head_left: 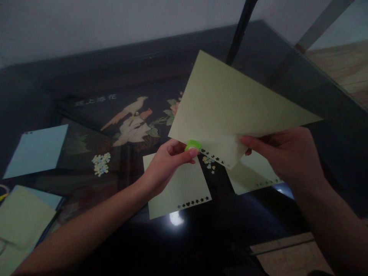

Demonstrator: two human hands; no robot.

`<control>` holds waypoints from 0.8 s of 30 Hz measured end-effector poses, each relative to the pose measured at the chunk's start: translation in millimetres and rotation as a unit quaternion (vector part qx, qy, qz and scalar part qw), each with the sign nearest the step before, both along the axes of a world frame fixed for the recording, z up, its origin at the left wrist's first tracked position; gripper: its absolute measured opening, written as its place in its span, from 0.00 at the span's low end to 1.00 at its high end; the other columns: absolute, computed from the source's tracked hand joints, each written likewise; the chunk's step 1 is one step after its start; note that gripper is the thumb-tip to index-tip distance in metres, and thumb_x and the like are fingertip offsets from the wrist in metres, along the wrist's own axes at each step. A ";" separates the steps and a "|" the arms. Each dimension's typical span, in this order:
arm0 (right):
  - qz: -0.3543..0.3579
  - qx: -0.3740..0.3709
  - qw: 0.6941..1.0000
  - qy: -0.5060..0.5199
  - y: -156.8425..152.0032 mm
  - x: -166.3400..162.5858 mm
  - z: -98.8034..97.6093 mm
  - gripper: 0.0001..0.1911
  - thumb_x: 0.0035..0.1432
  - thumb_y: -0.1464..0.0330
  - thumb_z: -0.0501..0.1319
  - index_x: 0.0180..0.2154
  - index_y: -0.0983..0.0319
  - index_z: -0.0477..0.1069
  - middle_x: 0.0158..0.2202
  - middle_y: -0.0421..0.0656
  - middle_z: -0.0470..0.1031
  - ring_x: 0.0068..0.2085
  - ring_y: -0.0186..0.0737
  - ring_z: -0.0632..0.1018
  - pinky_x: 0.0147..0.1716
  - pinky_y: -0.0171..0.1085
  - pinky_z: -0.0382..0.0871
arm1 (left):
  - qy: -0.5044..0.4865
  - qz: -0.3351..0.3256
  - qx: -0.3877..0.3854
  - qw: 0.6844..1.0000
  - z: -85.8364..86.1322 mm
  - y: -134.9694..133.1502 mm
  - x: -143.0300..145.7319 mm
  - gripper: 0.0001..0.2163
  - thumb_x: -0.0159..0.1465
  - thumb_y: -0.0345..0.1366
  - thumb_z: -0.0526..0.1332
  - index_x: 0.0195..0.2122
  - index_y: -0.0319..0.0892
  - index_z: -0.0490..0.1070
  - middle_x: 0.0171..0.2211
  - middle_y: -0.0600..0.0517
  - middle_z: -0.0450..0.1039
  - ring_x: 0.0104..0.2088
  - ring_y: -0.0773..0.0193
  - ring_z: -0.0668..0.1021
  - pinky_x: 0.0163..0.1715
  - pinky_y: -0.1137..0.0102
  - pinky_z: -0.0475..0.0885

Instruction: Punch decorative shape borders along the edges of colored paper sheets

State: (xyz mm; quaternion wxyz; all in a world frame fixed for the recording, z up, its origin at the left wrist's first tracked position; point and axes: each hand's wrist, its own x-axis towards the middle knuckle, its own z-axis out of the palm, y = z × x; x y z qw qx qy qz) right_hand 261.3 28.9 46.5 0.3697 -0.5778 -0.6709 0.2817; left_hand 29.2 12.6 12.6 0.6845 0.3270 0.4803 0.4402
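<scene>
A pale green paper sheet is held up over a dark glass table. My right hand pinches the sheet's lower edge, where a row of small punched shapes runs. My left hand grips a small bright green paper punch clamped on that same edge, left of the punched row. Below the hands lies another pale green sheet with a punched border of stars and hearts. A third green sheet lies partly hidden under my right hand.
A light blue sheet lies at the left. More green and blue sheets are stacked at the lower left corner. Small piles of punched paper bits sit on the glass. A bird picture shows under the glass. A dark pole rises behind.
</scene>
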 end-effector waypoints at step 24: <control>-0.003 -0.017 1.000 0.009 -1.9 0.4 -3.2 0.12 0.50 0.66 0.68 0.17 0.55 0.73 0.16 0.35 0.75 0.18 0.38 0.76 0.18 0.35 0.66 | -0.002 -0.012 0.016 1.000 0.0 -0.8 0.0 0.13 0.49 0.39 0.73 0.28 0.40 0.71 0.30 0.52 0.76 0.32 0.66 0.76 0.33 0.70 0.71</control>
